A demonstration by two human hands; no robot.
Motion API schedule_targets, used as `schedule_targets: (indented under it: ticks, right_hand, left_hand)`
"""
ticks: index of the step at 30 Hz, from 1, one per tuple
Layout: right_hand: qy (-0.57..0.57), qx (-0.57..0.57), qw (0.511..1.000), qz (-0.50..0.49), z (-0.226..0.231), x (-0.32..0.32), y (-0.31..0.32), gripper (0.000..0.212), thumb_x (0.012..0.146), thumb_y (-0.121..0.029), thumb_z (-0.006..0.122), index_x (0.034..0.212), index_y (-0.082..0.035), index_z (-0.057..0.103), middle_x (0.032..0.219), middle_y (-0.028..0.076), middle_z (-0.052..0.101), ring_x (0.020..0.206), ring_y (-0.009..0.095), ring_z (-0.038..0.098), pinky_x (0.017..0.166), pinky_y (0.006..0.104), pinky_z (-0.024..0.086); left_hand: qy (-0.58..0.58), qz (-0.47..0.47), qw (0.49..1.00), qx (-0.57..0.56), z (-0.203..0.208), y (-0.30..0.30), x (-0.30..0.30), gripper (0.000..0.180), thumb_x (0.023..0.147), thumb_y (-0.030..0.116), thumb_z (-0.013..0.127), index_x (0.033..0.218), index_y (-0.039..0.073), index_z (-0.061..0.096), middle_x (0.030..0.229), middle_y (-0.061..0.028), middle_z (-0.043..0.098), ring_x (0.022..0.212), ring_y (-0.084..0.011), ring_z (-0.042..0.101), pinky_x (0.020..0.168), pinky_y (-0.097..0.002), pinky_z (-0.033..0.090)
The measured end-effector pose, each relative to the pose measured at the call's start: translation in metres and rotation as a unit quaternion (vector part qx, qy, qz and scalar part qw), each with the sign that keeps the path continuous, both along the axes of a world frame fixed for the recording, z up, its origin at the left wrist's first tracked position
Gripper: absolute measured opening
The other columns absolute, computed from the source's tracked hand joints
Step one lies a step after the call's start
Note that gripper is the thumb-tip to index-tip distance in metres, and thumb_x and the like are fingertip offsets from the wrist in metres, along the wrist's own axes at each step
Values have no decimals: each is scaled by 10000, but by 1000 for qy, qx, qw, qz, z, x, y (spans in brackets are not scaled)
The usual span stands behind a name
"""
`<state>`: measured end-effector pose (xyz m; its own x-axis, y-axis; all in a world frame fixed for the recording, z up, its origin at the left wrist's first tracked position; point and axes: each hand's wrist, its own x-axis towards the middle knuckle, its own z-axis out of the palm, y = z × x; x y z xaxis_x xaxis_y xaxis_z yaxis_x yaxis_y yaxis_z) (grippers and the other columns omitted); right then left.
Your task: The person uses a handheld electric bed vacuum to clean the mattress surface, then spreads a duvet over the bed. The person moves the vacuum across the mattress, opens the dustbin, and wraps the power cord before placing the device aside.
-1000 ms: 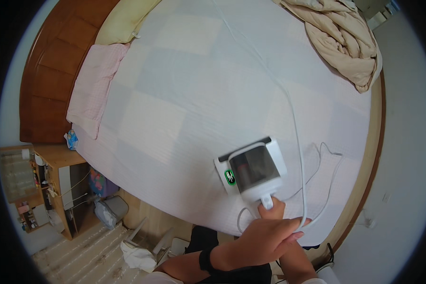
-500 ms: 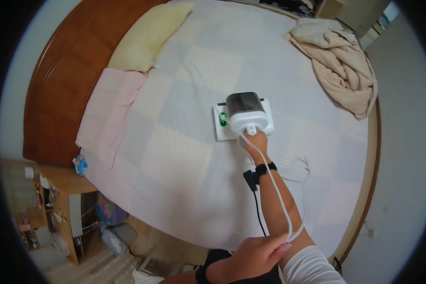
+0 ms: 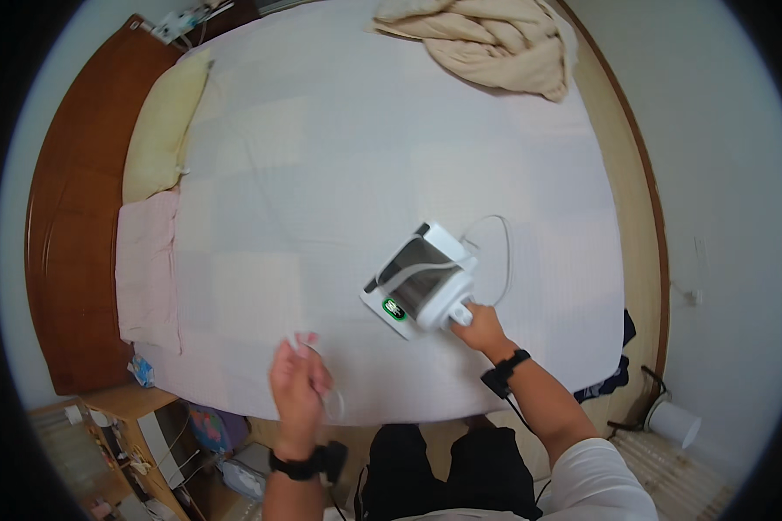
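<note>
A white handheld mattress vacuum (image 3: 447, 300) with a dark see-through dust cup rests on the pale bed sheet (image 3: 321, 174), turned at an angle. My right hand (image 3: 480, 328) is wrapped round its handle. Its white power cord (image 3: 506, 260) loops over the dust cup and across the sheet to the right of the vacuum. Over the near left part of the bed, my left hand (image 3: 300, 382) is closed, with a thin stretch of the cord showing at the fingers and below the palm. Motion blurs these fingers somewhat.
A wooden headboard (image 3: 78, 208) lines the left side, with a yellow pillow (image 3: 165, 130) and a folded pink towel-like cloth (image 3: 148, 269) beside it. A beige quilt (image 3: 495, 43) is bunched at the far right. A desk (image 3: 135, 399) stands near left; a white bin-like cylinder (image 3: 673, 423) lies near right.
The vacuum has come nearer to me and turned, in my right hand. My left hand has swung from beside my right forearm out to the left. The view has shifted too.
</note>
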<state>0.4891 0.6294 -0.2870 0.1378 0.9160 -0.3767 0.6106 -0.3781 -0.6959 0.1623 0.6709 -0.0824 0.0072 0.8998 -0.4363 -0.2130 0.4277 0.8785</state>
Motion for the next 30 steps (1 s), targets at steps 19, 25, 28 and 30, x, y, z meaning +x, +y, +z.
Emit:
schedule_targets:
  ticks: [19,25,28,30]
  right_hand:
    - [13,11,977,-214,12,180,-411,150,648,-106,801,653,-52,660,664,189,665,630,393,700,564,406,545]
    - [2,44,957,-285,3,91,-310,148,689,-104,785,683,-19,664,643,206,646,614,372,714,565,396,540]
    - [-3,41,947,-317,-5,60,-250,124,716,-92,766,728,-6,676,651,203,651,626,324,731,580,390,542]
    - [17,65,935,-349,-9,48,-204,85,744,-62,732,745,1,675,642,170,659,621,208,715,590,372,535]
  left_hand:
    - [245,-223,940,-83,-247,-17,164,156,1068,117,527,1205,48,555,862,-56,645,662,-123,598,599,-278,502]
    - [349,-178,915,-93,-297,18,116,163,1054,119,505,1181,35,563,851,-86,686,701,-181,653,653,-349,529]
    - [428,-236,868,-83,-312,44,60,176,1051,150,513,1142,21,591,852,-108,718,753,-238,699,714,-391,547]
    - [457,-254,848,-89,-318,53,25,199,1050,179,522,1111,21,627,856,-124,736,816,-288,734,776,-408,559]
